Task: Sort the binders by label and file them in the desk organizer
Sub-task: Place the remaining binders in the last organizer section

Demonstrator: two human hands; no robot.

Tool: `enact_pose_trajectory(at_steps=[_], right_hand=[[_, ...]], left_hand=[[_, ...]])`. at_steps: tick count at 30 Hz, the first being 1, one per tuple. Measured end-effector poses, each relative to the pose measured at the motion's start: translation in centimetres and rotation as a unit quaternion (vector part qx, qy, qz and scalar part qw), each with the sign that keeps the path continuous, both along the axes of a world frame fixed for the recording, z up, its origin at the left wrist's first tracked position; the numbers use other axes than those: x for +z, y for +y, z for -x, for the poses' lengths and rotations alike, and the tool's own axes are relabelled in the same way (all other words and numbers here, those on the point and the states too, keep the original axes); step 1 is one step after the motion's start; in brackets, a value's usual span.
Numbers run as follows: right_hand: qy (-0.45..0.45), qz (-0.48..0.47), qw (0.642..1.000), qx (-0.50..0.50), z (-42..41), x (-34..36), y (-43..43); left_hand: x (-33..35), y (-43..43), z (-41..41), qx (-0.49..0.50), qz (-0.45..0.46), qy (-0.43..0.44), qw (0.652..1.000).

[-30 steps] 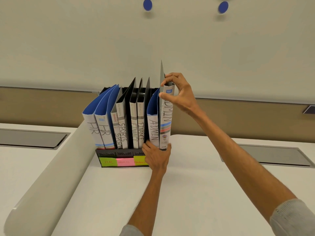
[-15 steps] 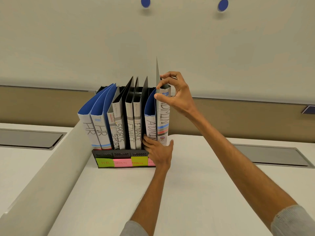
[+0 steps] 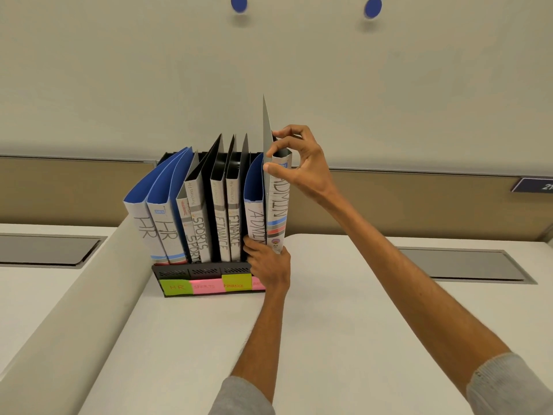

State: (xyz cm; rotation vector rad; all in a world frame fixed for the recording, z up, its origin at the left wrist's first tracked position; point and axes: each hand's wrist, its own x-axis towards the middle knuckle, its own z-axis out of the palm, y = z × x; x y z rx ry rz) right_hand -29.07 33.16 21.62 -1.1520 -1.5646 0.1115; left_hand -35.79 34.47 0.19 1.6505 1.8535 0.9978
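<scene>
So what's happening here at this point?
A person's right hand pinches the top of the second ADMIN binder at the right end of the black desk organizer, while the left hand braces its bottom. Two HR binders, two SPORTS binders, two FINANCE binders and the other ADMIN binder stand filed to its left.
</scene>
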Motion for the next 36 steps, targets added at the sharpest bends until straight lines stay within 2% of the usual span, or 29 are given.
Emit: enact_pose_trajectory(at_steps=[9, 15, 18, 29, 36], right_hand=[[0.029, 0.004, 0.999, -0.022, -1.0, -0.4, -0.5], [0.026, 0.001, 0.999, -0.046, -2.3, -1.0, -1.0], [0.030, -0.002, 0.998, -0.049, -2.3, -1.1, -0.9], [0.032, -0.008, 0.998, -0.052, -2.9, -1.5, -1.0], [0.022, -0.023, 0.999, -0.041, -2.1, -1.5, -0.4]], left_hand=[[-0.2, 0.0, 0.2, 0.008, 0.003, -0.021, 1.000], [-1.5, 0.6, 3.6, -0.064, -0.038, 0.039, 0.996], [-2.0, 0.3, 4.7, -0.078, -0.062, 0.029, 0.995], [-0.7, 0.8, 4.6, -0.079, -0.041, 0.038, 0.995], [-1.1, 1.5, 7.0, -0.125, -0.083, 0.032, 0.988]])
